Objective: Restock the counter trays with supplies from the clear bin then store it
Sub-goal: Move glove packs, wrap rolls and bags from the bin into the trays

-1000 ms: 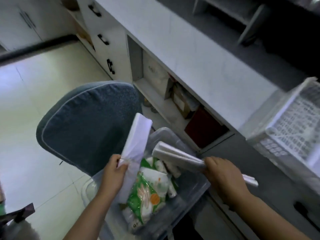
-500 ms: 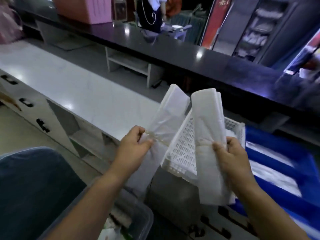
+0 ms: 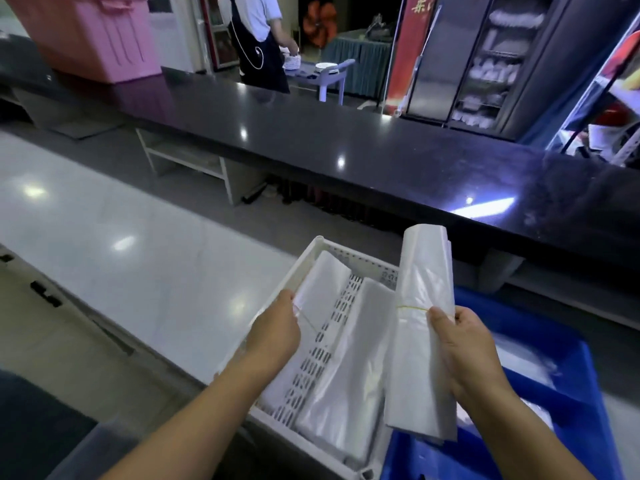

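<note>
Bags tied in a flat white pack, the first bundle (image 3: pixel 322 284), are gripped in my left hand (image 3: pixel 273 332), my fingers curled round it by its thin band. It sits low in the left side of the white tray (image 3: pixel 313 249), which stands on the pale counter (image 3: pixel 121 244). I cannot tell if it touches the bottom. A second bundle (image 3: pixel 349 368) lies flat in the right side of that tray, and I am not touching it. My right hand (image 3: pixel 464 348) pinches a third bundle (image 3: pixel 424 292) at its band and holds it up tall, between the white tray and the blue tray (image 3: pixel 575 396).
</note>
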